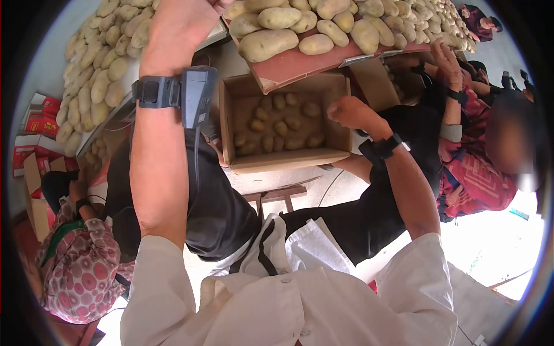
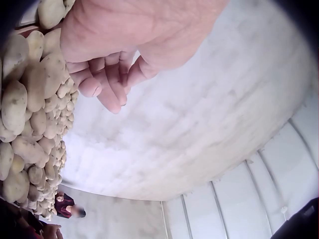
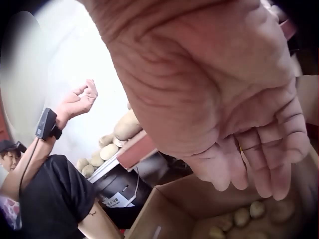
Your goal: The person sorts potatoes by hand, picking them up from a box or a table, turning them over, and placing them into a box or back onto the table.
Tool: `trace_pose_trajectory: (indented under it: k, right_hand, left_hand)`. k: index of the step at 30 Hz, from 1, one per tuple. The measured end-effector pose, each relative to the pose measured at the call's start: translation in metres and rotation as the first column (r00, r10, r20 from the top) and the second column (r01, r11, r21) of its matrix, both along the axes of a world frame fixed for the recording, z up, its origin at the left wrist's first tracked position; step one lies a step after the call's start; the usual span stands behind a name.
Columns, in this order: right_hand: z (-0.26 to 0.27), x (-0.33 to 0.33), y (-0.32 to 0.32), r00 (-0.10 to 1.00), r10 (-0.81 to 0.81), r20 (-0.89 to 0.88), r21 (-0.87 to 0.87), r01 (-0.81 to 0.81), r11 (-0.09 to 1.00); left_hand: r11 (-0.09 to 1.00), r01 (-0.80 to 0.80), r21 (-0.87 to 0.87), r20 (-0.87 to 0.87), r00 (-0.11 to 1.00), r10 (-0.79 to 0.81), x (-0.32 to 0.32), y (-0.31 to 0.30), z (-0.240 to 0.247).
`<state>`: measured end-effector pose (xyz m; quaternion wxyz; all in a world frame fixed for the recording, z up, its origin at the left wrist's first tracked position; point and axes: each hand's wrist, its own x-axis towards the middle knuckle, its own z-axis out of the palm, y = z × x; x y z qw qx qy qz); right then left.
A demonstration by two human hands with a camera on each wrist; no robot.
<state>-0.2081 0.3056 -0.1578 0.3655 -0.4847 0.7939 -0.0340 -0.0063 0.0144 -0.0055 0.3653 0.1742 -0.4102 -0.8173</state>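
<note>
My left hand point(image 1: 183, 23) is raised at the top left in the head view. In the left wrist view the left hand point(image 2: 134, 45) holds nothing, its fingers loosely bent beside the heaped potatoes point(image 2: 35, 79). My right hand point(image 1: 359, 115) hovers over the right side of a cardboard box point(image 1: 288, 161). Small potatoes point(image 1: 281, 128) lie on the box's bottom. In the right wrist view the right hand point(image 3: 219, 94) shows an empty palm with relaxed, slightly bent fingers above the box point(image 3: 172, 199).
Large potatoes point(image 1: 268, 45) are heaped on a red board point(image 1: 288, 72) behind the box, and more potatoes point(image 1: 95, 86) lie at the left. One person sits at the right point(image 1: 479, 173), another at the lower left point(image 1: 81, 265). Red cartons point(image 1: 40, 124) stand at the far left.
</note>
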Motion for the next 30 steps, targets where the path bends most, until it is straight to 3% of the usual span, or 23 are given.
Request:
trace_pose_trajectory:
  k: [2, 5, 7, 9, 14, 18, 21, 23, 24, 26, 30]
  right_hand:
    - [-0.033, -0.011, -0.005, 0.994, 0.095, -0.044, 0.1, -0.091, 0.991]
    - [-0.073, -0.022, -0.01, 0.998, 0.061, -0.018, 0.022, -0.06, 0.998]
    - [-0.101, -0.027, -0.019, 0.995, 0.095, -0.028, 0.022, -0.095, 0.995]
    - [-0.118, -0.029, -0.029, 0.99, 0.136, -0.037, 0.013, -0.135, 0.991]
    - [-0.171, -0.046, -0.031, 0.99, 0.04, 0.138, 0.115, -0.057, 0.992]
    - [-0.179, -0.048, -0.025, 0.992, -0.047, 0.117, 0.297, 0.011, 0.955]
    - [-0.18, -0.04, -0.02, 0.949, -0.159, 0.274, 0.335, 0.06, 0.94]
    - [-0.175, -0.025, -0.019, 0.972, 0.066, 0.224, 0.347, -0.142, 0.927]
    - [-0.197, -0.027, -0.013, 0.972, 0.064, 0.224, 0.348, -0.142, 0.927]
    - [-0.243, -0.024, -0.001, 0.951, 0.282, 0.123, 0.279, -0.306, 0.91]
    - [-0.276, -0.016, -0.002, 0.92, 0.369, 0.135, 0.427, -0.39, 0.816]
  left_hand:
    - [0.998, -0.058, 0.015, 0.058, 0.997, 0.057, 0.006, -0.001, -0.005]
    - [0.996, 0.032, 0.083, -0.055, 0.998, -0.028, 0.013, -0.007, 0.0]
    - [0.995, 0.09, -0.041, -0.079, 0.993, -0.093, 0.018, -0.017, -0.001]
    - [0.997, 0.062, -0.044, -0.056, 0.996, -0.064, 0.019, -0.02, -0.003]
    - [0.999, 0.028, -0.038, -0.055, 0.998, -0.03, 0.027, -0.027, -0.003]
    - [0.996, 0.031, -0.079, -0.041, 0.999, -0.034, 0.023, -0.015, -0.002]
    - [0.994, -0.048, -0.102, 0.011, 0.999, 0.049, 0.016, -0.009, -0.004]
    - [0.99, -0.092, -0.106, 0.055, 0.994, 0.099, 0.011, 0.002, -0.003]
    - [0.982, -0.053, -0.183, 0.027, 0.998, 0.059, 0.01, 0.012, 0.0]
    - [0.966, -0.015, -0.259, 0.003, 1.0, 0.016, 0.007, 0.019, 0.0]
    - [0.978, 0.021, -0.209, -0.037, 0.999, -0.029, -0.001, 0.011, -0.011]
